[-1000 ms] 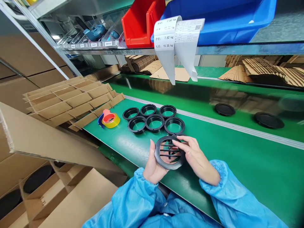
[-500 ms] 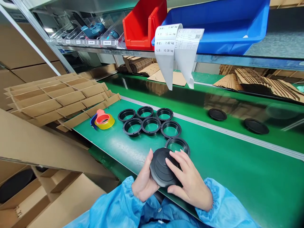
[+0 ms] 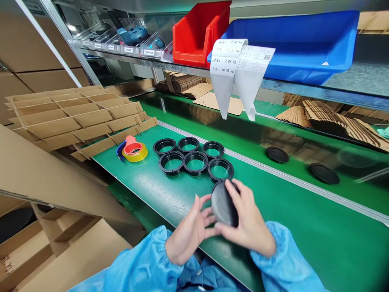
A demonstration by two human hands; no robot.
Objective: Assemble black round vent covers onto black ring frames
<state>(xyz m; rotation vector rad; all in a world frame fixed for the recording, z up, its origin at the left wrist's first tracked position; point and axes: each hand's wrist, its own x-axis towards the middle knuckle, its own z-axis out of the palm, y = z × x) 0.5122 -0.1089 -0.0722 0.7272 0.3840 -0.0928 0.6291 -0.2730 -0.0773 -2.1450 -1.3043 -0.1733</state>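
Note:
A black round lid (image 3: pixel 224 205) is tilted up on its edge above the near side of the green work surface (image 3: pixel 291 215). My right hand (image 3: pixel 247 219) grips it by the rim, thumb below and fingers over the top. To its left, my left hand (image 3: pixel 193 227) has its fingers spread, with the fingertips close to the lid; whether they touch it I cannot tell. Just beyond stand several black flanged rings (image 3: pixel 195 162) in two rows. Another ring is mostly hidden behind the lid.
A tape roll in a red holder (image 3: pixel 135 151) lies to the left, near cardboard dividers (image 3: pixel 75 117). Two black discs (image 3: pixel 323 173) rest on the strip beyond the metal rail. Overhead, a shelf carries a red bin (image 3: pixel 194 44) and a blue bin (image 3: pixel 298 48), with paper labels (image 3: pixel 225 77) hanging down.
The lid has turned from lying face-up across both hands to standing tilted in my right hand. My left hand has come off its edge, fingers spreading. The view has shifted slightly.

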